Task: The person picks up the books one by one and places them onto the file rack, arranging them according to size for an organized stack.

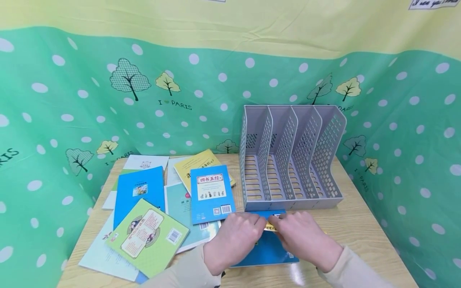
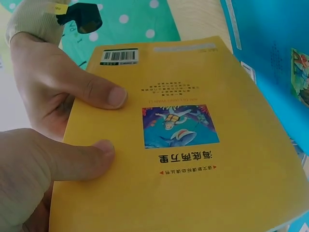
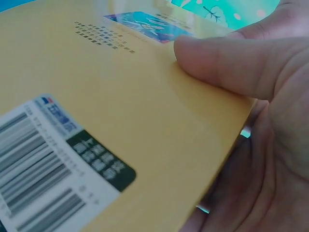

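Observation:
Both hands hold a yellow book over the table's front. In the head view only the yellow book's (image 1: 271,228) narrow edge shows between my left hand (image 1: 239,236) and my right hand (image 1: 304,236). The left wrist view shows its yellow cover (image 2: 193,193) with a small sea picture and a barcode, both thumbs pressing on it near one edge. Close up in the right wrist view, the right thumb (image 3: 222,63) lies on the cover, fingers behind. Beneath the hands a blue book (image 1: 266,254) lies on the table, partly hidden, in front of the rack.
A grey file rack (image 1: 293,205) with several upright slots stands at the back right, no books in it. Left of the hands lie overlapping books, among them a blue one (image 1: 212,212), a green one (image 1: 162,248) and a yellow one (image 1: 201,160). A patterned curtain hangs behind.

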A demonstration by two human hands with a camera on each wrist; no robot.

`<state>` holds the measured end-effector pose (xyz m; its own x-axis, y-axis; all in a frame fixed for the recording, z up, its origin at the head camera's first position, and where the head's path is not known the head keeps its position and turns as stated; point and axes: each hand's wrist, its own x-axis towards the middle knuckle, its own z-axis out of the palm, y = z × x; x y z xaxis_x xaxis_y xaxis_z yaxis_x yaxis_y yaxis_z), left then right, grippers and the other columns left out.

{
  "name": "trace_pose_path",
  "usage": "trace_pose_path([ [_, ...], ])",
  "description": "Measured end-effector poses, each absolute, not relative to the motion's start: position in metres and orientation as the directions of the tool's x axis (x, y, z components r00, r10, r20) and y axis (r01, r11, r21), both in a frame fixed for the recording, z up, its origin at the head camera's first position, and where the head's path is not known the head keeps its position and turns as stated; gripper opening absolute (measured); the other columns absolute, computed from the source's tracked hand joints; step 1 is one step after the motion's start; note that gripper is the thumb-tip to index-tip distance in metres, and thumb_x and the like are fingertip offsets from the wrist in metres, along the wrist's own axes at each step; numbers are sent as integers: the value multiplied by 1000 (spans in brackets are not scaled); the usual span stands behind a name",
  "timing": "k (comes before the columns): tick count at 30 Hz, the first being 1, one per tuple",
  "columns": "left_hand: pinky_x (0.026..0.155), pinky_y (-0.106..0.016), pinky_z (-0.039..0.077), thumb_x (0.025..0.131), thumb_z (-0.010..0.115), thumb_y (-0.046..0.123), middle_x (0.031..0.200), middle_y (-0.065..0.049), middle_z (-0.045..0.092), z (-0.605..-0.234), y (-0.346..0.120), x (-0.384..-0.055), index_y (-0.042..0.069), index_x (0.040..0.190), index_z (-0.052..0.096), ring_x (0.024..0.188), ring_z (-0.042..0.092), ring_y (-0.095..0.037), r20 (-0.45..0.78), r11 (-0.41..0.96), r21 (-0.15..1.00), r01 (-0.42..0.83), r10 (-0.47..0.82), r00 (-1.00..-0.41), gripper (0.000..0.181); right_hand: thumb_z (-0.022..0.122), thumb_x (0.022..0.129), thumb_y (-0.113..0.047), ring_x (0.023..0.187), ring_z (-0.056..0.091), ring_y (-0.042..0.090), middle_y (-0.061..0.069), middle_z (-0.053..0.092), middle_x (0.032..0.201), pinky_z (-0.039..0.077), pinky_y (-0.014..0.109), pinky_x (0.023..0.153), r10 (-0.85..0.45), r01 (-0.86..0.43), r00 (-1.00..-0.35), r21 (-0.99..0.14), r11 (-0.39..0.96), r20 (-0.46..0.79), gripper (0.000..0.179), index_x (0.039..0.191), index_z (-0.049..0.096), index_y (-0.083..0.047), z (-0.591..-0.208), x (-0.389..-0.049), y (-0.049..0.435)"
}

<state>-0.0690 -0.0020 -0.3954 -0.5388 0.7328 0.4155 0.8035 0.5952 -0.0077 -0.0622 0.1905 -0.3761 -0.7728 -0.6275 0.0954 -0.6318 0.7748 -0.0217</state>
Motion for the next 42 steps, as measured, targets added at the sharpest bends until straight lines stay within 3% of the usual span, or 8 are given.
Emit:
trace_pose_path([
  [10,58,-12,47,85,70,13,78,7,69,-387,-9,-70,17,87,69,63,61,-4,446,589,46,806,710,-545,4,72,81,-12,48,36,1,-11,58,67,31,18,42,-601,-601,-797,-172,781,57,12,88,64,-18,-377,-62,197],
  [16,60,-12,49,88,71,17,80,7,69,-378,-19,-75,16,87,68,65,62,-4,471,553,229,801,657,-588,2,71,82,-11,47,35,0,-12,57,67,31,17,41,-592,-596,-801,-218,773,92,14,94,68,-16,-377,-63,202],
  [20,66,-15,52,83,75,17,88,5,71,-375,-28,-83,15,95,69,74,66,-6,512,530,304,792,610,-605,13,71,82,-11,49,39,-2,-7,65,74,34,16,42,-576,-593,-805,-225,773,144,18,100,69,-14,-377,-64,207],
  [24,68,-21,55,80,76,9,93,0,72,-376,-36,-92,8,104,68,80,68,-11,578,521,298,800,568,-585,25,73,81,-11,50,43,-2,-5,68,78,36,17,42,-547,-577,-816,-227,784,186,22,102,69,-14,-377,-65,212],
  [28,66,-24,56,80,77,10,93,-3,72,-378,-44,-98,5,106,67,78,69,-14,599,549,308,778,523,-606,28,75,80,-12,54,48,-1,-3,71,85,36,18,43,-503,-542,-840,-247,803,205,27,106,69,-16,-375,-65,218],
  [33,63,-25,56,81,77,16,94,-3,72,-385,-52,-103,8,106,67,77,68,-13,548,602,341,722,497,-673,28,77,79,-12,56,48,-2,-3,72,92,37,18,46,-449,-499,-864,-272,823,227,30,108,69,-17,-373,-64,228],
  [39,72,-28,57,83,75,18,102,-4,71,-398,-61,-104,8,111,67,88,69,-16,427,654,383,652,500,-753,30,79,75,-7,63,57,0,-1,72,89,49,23,53,-398,-493,-854,-274,826,335,33,107,71,-12,-373,-64,239],
  [42,74,-29,56,85,74,18,103,-4,71,-407,-61,-104,8,112,67,89,68,-16,374,672,385,632,512,-773,30,79,74,-5,61,56,1,1,72,87,47,21,49,-366,-487,-847,-291,823,385,32,105,72,-9,-373,-65,244],
])
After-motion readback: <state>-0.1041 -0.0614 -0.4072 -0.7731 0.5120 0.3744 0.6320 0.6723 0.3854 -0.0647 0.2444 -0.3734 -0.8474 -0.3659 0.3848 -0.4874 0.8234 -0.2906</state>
